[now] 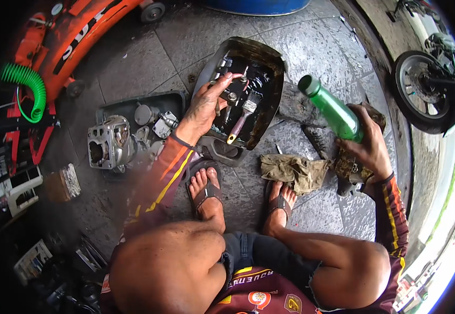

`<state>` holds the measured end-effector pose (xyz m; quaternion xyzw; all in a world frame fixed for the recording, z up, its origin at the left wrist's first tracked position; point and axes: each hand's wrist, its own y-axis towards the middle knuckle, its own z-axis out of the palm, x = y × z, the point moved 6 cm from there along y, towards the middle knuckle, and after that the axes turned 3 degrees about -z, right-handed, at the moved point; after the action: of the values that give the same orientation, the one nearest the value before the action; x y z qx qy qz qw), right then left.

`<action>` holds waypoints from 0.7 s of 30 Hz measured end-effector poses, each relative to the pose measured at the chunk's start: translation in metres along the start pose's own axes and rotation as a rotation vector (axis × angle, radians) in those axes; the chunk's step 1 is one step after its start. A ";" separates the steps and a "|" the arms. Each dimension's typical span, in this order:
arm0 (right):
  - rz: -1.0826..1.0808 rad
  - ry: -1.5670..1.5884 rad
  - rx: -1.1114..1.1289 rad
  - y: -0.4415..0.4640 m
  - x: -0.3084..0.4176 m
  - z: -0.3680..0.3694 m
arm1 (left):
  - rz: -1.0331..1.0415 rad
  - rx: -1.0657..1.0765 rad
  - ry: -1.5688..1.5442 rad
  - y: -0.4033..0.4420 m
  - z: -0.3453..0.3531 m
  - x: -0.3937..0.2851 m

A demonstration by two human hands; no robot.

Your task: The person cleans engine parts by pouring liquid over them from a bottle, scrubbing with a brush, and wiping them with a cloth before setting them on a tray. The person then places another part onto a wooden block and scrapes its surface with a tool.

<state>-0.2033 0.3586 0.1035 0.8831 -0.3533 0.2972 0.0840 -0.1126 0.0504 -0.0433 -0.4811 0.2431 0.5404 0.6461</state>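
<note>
My right hand (368, 140) is wrapped round a green plastic bottle (332, 111), tilted with its neck towards the upper left. My left hand (205, 107) is closed on a small dark metal part with round bolt-like ends (231, 96), held over a black oily pan (281, 78). Much of that part is hidden by the fingers and blends with the pan behind. In the pan, a paintbrush (244, 115) with a pinkish, yellow-tipped handle leans towards the near edge. Dark liquid and other metal pieces show around it.
Left of the pan, a dark tray (113, 112) holds metal engine parts, with an engine casting (107, 144) at its front. A crumpled brown rag (295, 172) lies by my foot. An orange machine (88, 31) stands upper left; a motorcycle wheel (421, 91) is at right.
</note>
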 end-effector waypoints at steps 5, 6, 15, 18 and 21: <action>0.229 0.213 -0.513 -0.014 -0.069 0.015 | -0.081 -0.076 0.161 -0.004 -0.005 -0.007; 0.261 0.218 -0.619 -0.011 -0.085 0.017 | -0.062 -0.070 0.195 -0.004 -0.004 -0.012; 0.104 0.431 -0.791 0.060 -0.106 -0.007 | 0.196 -0.045 0.195 -0.036 0.046 -0.086; 0.024 0.592 -0.851 0.069 -0.105 -0.009 | 0.427 0.087 0.202 -0.048 0.064 -0.116; 0.105 0.571 -0.829 0.070 -0.117 0.008 | 0.312 -0.042 0.390 -0.030 0.056 -0.091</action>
<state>-0.3142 0.3714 0.0246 0.6400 -0.4486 0.3653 0.5057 -0.1230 0.0589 0.0672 -0.5464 0.4233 0.5354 0.4855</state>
